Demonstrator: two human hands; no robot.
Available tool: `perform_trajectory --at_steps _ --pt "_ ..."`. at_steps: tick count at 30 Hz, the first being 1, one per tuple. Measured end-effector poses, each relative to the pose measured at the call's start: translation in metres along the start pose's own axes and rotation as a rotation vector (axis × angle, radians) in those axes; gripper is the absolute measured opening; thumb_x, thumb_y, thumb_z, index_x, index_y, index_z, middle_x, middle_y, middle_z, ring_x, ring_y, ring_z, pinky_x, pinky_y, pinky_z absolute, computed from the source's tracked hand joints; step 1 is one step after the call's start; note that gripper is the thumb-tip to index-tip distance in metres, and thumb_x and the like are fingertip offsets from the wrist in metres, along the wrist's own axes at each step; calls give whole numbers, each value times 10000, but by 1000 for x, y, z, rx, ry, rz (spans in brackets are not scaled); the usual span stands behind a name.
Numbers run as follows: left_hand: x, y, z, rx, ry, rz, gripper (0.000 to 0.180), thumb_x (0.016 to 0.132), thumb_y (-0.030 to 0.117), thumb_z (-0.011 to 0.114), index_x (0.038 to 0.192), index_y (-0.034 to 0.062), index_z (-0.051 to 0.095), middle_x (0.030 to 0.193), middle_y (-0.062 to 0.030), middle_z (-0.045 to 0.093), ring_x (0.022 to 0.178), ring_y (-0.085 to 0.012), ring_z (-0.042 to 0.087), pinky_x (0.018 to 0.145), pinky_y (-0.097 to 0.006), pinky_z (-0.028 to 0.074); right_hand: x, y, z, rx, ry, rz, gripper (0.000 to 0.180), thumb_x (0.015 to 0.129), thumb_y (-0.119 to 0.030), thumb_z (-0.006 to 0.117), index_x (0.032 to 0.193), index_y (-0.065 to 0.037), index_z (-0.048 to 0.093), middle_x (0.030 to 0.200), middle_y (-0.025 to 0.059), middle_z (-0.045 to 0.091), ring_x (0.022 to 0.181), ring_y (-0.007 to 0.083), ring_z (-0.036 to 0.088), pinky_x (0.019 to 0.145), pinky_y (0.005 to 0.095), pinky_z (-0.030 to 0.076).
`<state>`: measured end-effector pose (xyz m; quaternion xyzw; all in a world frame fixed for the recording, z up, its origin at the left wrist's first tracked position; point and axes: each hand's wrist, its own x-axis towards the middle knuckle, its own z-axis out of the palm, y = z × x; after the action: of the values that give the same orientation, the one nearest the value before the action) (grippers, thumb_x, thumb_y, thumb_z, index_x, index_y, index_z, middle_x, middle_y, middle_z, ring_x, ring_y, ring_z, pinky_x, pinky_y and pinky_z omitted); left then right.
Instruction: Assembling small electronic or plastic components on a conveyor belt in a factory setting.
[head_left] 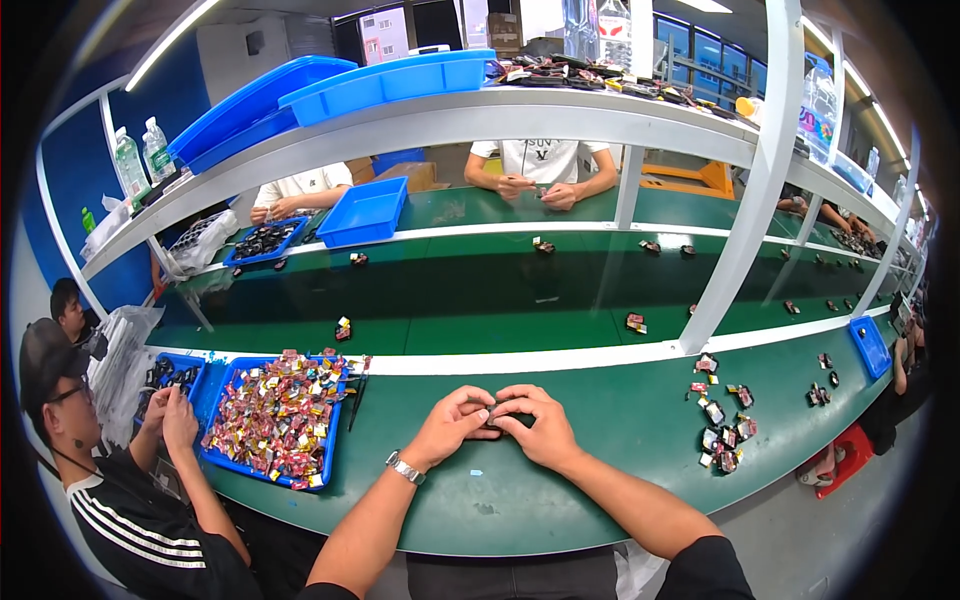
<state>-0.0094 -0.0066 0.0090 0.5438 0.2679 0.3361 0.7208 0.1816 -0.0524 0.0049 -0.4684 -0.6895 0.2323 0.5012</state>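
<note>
Over the green worktop (420, 510), my left hand (452, 425) and my right hand (538, 425) meet at a small black part (513, 421). The thumbs and fingers of both hands close around it and hide most of its shape. On my left wrist is a metal watch (405, 467). A small pale scrap (476, 473) lies on the worktop just below my hands. To the left stands a blue tray (318, 478) heaped with small red, yellow and white electronic pieces (275, 415). Dark tweezers (357, 400) lie beside that tray.
Right of my hands lie clusters of small assemblies (722, 440). Beyond a white rail, a dark green belt (480, 300) carries scattered pieces. A white post (745, 190) rises at right, under a shelf with blue bins (390, 85). A co-worker (130, 500) sits close on the left.
</note>
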Motion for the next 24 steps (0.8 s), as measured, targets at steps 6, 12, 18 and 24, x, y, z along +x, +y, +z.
perform_trajectory --at_steps 6,12,18,24 --pt "0 -5 -5 62 -17 4 149 977 26 499 1123 14 528 1101 -101 607 1017 -171 626 889 -328 576 -1 -1 1 142 -39 123 124 794 -79 725 918 -73 736 1108 81 653 1036 254 606 903 348 488" --pt "-2 3 7 54 8 14 237 979 13 483 1215 15 503 1149 -117 600 1048 -179 619 895 -322 574 -3 0 3 -59 16 -7 122 797 -92 722 917 -73 732 1103 76 651 1049 263 590 897 361 490" --pt "2 -3 2 54 -9 13 302 985 10 468 1287 19 480 1210 -127 584 1087 -186 609 908 -326 568 -5 -3 7 -174 66 -57 131 799 -100 716 928 -84 733 1121 65 652 1073 273 571 897 379 489" --pt "2 -5 1 37 5 12 271 993 35 468 1263 22 487 1201 -126 590 1078 -194 620 911 -339 568 -6 -4 9 -167 79 -71 156 794 -83 724 948 -101 743 1129 68 654 1073 279 577 911 381 486"
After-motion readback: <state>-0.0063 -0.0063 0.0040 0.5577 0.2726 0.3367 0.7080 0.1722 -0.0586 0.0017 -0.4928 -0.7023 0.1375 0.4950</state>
